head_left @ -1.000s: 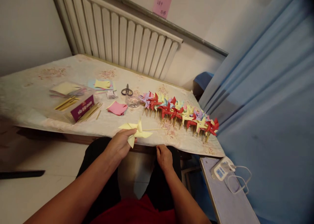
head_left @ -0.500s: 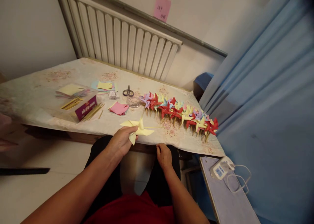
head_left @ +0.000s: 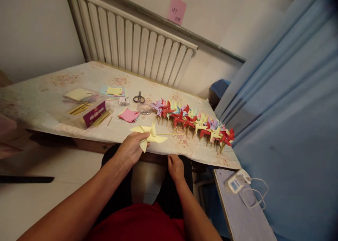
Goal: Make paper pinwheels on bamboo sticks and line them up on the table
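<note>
In the head view, the left hand (head_left: 130, 150) was closed in a pinch grip around the hub of a pale yellow pinwheel (head_left: 149, 135), held just above the near edge of the table (head_left: 39, 103), with its thin stick (head_left: 169, 134) pointing right toward the row of finished pinwheels (head_left: 194, 123) that ran along the table's right side toward its near right corner. The right hand (head_left: 175, 167) rested loosely curled below the near edge, apart from the pinwheel and with nothing in its grip that could be made out. The likely trouble lay in that pinch: squeezed too hard, the paper blades could crease or the stick could slip from the hub, and since the pinwheel sat at the very edge, a loosened hold could let it drop to the lap or floor. Swung right, the stick could also knock the crowded row askew. Pink paper squares (head_left: 128, 115), scissors (head_left: 138, 99) and loose sticks (head_left: 101, 118) lay farther back, well clear.
</note>
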`<state>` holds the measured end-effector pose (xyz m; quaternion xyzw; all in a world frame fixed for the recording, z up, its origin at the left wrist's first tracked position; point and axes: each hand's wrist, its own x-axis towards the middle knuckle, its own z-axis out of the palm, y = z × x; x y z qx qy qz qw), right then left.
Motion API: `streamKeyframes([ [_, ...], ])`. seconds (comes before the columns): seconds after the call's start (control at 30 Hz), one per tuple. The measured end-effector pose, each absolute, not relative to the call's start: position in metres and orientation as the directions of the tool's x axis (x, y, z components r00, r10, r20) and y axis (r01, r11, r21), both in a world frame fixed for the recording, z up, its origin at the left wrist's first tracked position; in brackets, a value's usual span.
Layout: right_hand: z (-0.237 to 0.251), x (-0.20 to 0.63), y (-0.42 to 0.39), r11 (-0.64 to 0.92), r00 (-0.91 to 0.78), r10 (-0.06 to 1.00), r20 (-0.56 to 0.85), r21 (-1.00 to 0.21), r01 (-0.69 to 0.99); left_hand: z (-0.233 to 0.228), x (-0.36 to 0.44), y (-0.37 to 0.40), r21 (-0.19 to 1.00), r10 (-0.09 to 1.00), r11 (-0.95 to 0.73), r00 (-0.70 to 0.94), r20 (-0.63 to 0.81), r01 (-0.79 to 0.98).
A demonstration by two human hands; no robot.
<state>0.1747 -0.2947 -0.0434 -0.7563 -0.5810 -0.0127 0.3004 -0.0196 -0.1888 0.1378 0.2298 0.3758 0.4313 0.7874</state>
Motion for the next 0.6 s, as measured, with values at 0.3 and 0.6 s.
streamKeyframes([
  [0.3, -0.042, 0.174, -0.295, -0.14, 0.322, 0.879, 0.352, -0.455, 0.88, 0.149, -0.009, -0.185, 0.699, 0.848, 0.528, 0.341, -0.406, -0.483],
  [0.6, -0.041, 0.177, -0.297, -0.114, 0.347, 0.869, 0.353, -0.54, 0.834, 0.148, -0.001, -0.18, 0.708, 0.838, 0.54, 0.367, -0.403, -0.455],
])
